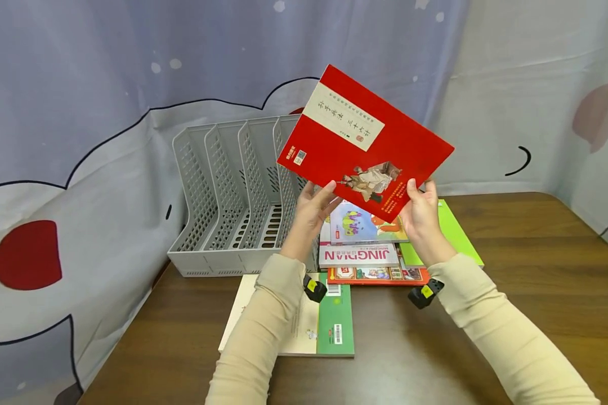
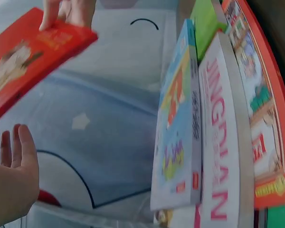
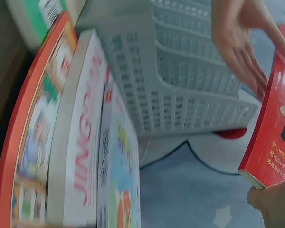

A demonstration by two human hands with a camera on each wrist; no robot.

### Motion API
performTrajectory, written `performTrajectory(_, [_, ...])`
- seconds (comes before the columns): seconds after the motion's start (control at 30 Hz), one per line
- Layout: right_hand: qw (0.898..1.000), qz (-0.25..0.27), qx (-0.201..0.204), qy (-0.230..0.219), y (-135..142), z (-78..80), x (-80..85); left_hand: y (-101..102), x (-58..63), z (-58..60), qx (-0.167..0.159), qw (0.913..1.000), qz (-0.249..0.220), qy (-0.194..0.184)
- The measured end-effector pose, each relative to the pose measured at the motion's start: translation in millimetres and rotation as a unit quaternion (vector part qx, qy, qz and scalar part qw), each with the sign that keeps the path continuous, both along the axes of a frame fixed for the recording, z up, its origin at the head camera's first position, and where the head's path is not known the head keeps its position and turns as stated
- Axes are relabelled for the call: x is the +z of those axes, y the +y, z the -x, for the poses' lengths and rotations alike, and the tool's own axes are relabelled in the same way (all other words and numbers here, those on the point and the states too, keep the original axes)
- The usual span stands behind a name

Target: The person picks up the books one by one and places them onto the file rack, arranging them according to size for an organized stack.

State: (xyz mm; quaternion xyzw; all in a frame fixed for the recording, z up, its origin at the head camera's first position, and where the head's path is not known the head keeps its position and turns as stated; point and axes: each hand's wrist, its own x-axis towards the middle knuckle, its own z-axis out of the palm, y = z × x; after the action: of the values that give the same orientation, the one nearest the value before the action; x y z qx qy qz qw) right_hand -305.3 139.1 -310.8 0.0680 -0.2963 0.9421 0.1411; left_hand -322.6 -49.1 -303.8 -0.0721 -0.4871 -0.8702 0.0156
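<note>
A red book point(image 1: 367, 143) with a cream title panel and a drawing of figures is held up, tilted, above the table. My right hand point(image 1: 422, 211) grips its lower right corner, thumb on the cover and fingers behind. My left hand point(image 1: 311, 211) is at the lower left edge, its thumb overlapping the cover in the head view. In the left wrist view, the fingers of that left hand point(image 2: 19, 166) are extended, with a gap between them and the red book point(image 2: 33, 52).
A grey slotted file rack point(image 1: 243, 259) stands at the left back. Stacked books, including a blue picture book point(image 1: 344, 228), a JINGDIAN book point(image 1: 360, 256) and a green book point(image 1: 456, 242), lie beside it. A cream-and-green book point(image 1: 334, 320) lies in front on the wooden table point(image 1: 537, 292).
</note>
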Motion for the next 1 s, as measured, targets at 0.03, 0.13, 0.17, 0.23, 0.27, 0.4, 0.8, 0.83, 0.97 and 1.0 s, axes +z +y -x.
performTrajectory(0.03, [1.000,0.007,0.008,0.000,-2.7,-0.2,0.9,5.3,1.8,-0.1,0.004,1.0000,-0.003,0.000])
performTrajectory(0.13, [1.000,0.007,0.021,-0.008,-10.6,-1.4,2.1,20.5,7.0,-0.6,0.012,0.9995,-0.030,0.000])
performTrajectory(0.17, [1.000,0.007,0.023,-0.011,-12.9,-1.8,1.8,25.0,8.5,-0.9,0.012,0.9990,-0.043,0.000])
performTrajectory(0.23, [0.999,0.005,0.026,-0.017,-16.7,-2.7,0.4,32.6,10.8,-2.0,0.018,0.9976,-0.066,0.008])
performTrajectory(0.27, [0.999,0.003,0.028,-0.019,-18.3,-3.1,-0.5,35.5,11.6,-2.3,0.023,0.9970,-0.073,0.013])
performTrajectory(0.4, [0.999,0.002,0.035,-0.021,-21.7,-3.9,-4.8,42.3,12.5,-1.6,0.066,0.9945,-0.077,0.028])
performTrajectory(0.8, [0.998,-0.026,0.060,-0.007,-20.1,-7.1,-13.4,36.5,9.2,2.8,0.103,0.9928,-0.062,0.006])
performTrajectory(0.83, [0.997,-0.044,0.055,-0.006,-18.1,-6.8,-13.7,34.7,8.8,2.8,0.106,0.9930,-0.053,0.005])
performTrajectory(0.97, [0.996,-0.078,0.026,-0.021,-5.7,-3.7,-13.8,25.0,4.9,2.7,0.112,0.9937,-0.006,0.003])
performTrajectory(1.0, [0.996,-0.083,0.017,-0.030,-2.2,-2.7,-13.6,22.3,3.5,2.4,0.112,0.9937,0.005,0.002])
